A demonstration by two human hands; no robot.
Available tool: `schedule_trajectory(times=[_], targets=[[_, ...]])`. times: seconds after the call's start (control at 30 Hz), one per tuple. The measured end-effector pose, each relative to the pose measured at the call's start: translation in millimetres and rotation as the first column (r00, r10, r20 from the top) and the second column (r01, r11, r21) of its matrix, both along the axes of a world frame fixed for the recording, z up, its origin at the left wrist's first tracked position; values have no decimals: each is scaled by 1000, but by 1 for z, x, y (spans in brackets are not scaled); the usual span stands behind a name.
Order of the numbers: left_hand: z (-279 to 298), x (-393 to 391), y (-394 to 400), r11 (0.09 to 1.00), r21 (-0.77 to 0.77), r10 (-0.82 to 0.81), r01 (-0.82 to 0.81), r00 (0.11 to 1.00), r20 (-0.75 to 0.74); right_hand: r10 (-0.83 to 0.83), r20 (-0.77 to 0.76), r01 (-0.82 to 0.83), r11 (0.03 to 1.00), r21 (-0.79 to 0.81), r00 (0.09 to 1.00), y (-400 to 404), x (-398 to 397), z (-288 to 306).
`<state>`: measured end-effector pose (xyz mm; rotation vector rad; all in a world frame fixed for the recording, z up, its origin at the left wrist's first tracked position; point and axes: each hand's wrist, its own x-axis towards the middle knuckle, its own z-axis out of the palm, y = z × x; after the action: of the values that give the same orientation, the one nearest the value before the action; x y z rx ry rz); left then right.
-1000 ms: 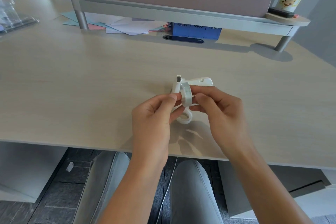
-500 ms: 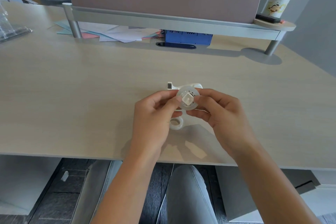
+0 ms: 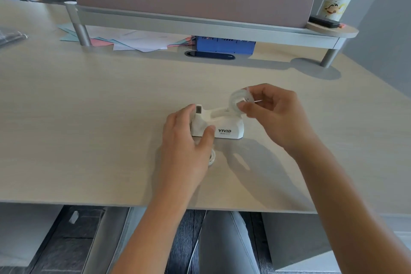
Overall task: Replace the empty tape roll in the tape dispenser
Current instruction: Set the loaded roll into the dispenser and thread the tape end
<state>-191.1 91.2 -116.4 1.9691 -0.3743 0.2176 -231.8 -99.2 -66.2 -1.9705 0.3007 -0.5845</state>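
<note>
The head view is showing the left hand (image 3: pixel 186 138) gripping the white plastic tape dispenser (image 3: pixel 219 123) on the pale wooden surface (image 3: pixel 89 129). The right hand (image 3: pixel 273 113) is pinching a clear tape roll (image 3: pixel 239 99) just above the dispenser's rear slot, while a small white empty ring (image 3: pixel 212 158) is lying beside the left hand.

The left hand (image 3: pixel 185 140) covers the front left corner of the tape dispenser (image 3: pixel 219 123) and most of a small ring (image 3: pixel 212 158) at its 6 o'clock. Small print under the dispenser's logo is unreadable.
</note>
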Motion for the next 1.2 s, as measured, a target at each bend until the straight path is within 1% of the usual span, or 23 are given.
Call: schedule_trajectory(times=[0.1,0.23,0.4,0.57,0.73,0.9,1.07,1.2], targets=[[-7,1,-2,994,67,-90,90,996,-10,31,-28,-31,999,-14,999,-5,10,0],[-10,0,-3,981,153,-123,115,992,39,56,-51,-59,996,-66,997,-9,15,-3],[-11,0,-3,983,138,-127,123,991,27,83,-89,-95,985,-145,993,-10,16,-7],[-11,1,-3,983,149,-114,108,993,33,67,-106,-92,966,-243,992,-9,17,-7],[-12,1,-3,980,162,-122,113,992,44,32,-234,-114,931,-347,972,-7,20,10],[-13,2,-3,980,165,-122,114,992,40,12,-305,-151,887,-436,952,0,23,19],[-15,3,-3,975,195,-123,111,991,48,27,-313,-191,840,-507,949,5,20,20],[-16,3,-3,973,200,-127,114,990,54,4,-291,-166,829,-534,957,5,21,22]])
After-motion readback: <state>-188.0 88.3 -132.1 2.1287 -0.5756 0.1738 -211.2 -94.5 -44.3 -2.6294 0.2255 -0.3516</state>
